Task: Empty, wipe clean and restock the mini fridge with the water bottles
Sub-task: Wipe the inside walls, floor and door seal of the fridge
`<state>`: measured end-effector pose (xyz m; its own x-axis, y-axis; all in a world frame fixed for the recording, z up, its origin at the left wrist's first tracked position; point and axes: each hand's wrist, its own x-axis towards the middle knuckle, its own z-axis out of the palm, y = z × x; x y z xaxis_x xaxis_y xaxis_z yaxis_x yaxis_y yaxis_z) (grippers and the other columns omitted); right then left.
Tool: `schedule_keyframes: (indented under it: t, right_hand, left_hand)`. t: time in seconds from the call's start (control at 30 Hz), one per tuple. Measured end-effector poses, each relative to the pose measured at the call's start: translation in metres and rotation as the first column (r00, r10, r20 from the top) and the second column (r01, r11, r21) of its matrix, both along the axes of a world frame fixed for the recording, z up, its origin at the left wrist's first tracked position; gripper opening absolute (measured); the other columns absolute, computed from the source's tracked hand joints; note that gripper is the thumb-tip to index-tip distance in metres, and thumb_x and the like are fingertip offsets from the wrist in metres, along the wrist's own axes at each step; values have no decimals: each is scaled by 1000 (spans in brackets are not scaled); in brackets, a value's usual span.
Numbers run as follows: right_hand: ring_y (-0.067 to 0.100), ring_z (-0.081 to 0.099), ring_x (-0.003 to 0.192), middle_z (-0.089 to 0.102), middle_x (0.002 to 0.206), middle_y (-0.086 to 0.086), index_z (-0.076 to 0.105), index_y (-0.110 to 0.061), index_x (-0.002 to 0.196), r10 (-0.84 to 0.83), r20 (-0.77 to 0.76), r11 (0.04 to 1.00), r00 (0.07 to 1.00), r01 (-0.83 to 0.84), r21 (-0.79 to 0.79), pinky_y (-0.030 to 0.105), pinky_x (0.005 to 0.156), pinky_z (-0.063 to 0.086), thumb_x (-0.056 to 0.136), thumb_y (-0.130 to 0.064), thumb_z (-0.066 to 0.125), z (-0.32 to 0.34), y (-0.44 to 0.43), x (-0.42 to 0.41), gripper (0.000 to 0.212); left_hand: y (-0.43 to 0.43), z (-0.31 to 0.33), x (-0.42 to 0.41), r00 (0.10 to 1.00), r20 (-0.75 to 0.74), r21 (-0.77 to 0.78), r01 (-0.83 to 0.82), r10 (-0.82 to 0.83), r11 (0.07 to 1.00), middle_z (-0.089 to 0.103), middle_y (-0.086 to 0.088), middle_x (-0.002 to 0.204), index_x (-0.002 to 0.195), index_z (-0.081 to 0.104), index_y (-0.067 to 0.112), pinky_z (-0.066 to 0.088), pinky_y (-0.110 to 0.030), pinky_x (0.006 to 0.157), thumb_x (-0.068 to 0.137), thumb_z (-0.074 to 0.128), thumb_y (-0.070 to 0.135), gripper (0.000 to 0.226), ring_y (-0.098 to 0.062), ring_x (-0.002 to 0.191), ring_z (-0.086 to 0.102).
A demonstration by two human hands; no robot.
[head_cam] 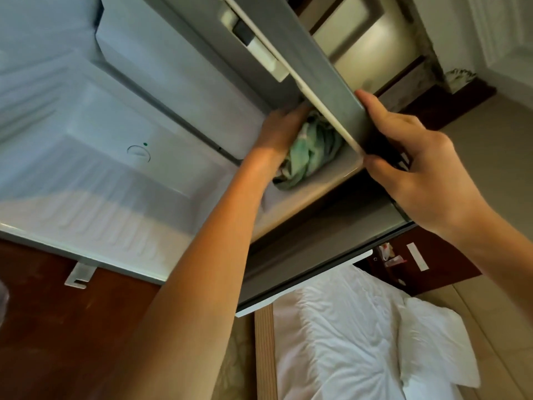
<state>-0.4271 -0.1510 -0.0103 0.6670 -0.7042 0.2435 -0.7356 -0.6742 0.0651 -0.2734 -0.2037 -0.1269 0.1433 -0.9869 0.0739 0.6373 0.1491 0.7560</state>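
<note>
The left hand [284, 131] had its fingers curled round the cloth [311, 151] in the door shelf [317, 194], behind the rail [317, 90]. The right hand [418, 168] clamped the door [331, 67] edge. The fridge [101, 168] looked empty, with no bottles in view. Hard scrubbing might pop the rail loose.

The white ribbed plastic fridge interior [86, 157] is lit coolly, though softly blurred; right of it the crumpled green cloth [311, 151] is shadowed, and lines are bent by wide-angle distortion.
</note>
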Motion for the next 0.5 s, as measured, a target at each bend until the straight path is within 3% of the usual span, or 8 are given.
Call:
schedule_keyframes:
  t: [0.1, 0.17, 0.27, 0.3, 0.4, 0.5]
  right_hand:
    - [10, 43, 132, 51, 133, -13, 31, -38, 151, -1, -18, 1000, 1000, 1, 5, 28, 111, 35, 91, 1, 61, 1, 0, 0, 78]
    - [10, 44, 131, 51, 131, -14, 31, -39, 151, 1, -21, 1000, 1000, -1, 7, 22, 110, 34, 92, -2, 60, 0, 0, 0, 76]
    - [10, 45, 129, 52, 130, -15, 31, -38, 151, 20, -29, 1000, 999, -19, 6, 18, 108, 34, 89, -12, 56, 0, -1, 0, 73]
    - [11, 45, 129, 53, 131, -15, 31, -38, 151, 21, -19, 1000, 1000, -21, 15, 21, 109, 35, 88, -14, 55, 0, -1, 0, 72]
    - [12, 45, 129, 56, 132, -12, 32, -33, 154, 19, -6, 999, 1000, -18, 30, 25, 109, 37, 87, -15, 54, 1, -1, 0, 73]
    - [11, 44, 129, 56, 131, -13, 32, -31, 154, 23, -9, 1000, 1000, -23, 21, 24, 109, 36, 90, -8, 59, 1, -2, 0, 73]
  left_hand:
    - [-5, 1, 2, 990, -103, -15, 100, -101, 995, 50, -18, 141, 137, 46, -1, 48, -19, 59, 103, 41, 30, 47, -8, 63, 54]
    - [-17, -3, 4, 987, -118, -25, 107, -110, 994, 60, -14, 126, 125, 54, -2, 48, -18, 55, 104, 39, 25, 37, -4, 52, 56]
    - [-29, -2, 9, 990, -109, -72, 88, -95, 994, 71, 0, 81, 85, 61, 15, 49, -23, 73, 105, 40, 21, 30, -7, 61, 64]
    - [-31, -2, 10, 992, -90, -82, 82, -89, 993, 72, -1, 82, 83, 60, 16, 49, -24, 81, 106, 38, 22, 32, -10, 71, 66]
    - [-34, -6, 7, 998, 30, -96, 54, -51, 994, 67, -10, 119, 102, 65, 19, 45, -34, 104, 104, 38, 36, 32, -22, 107, 65]
    - [-37, -14, 4, 996, -4, -57, 85, -85, 995, 69, -10, 118, 118, 66, 10, 44, -39, 107, 95, 51, 44, 43, -21, 109, 66]
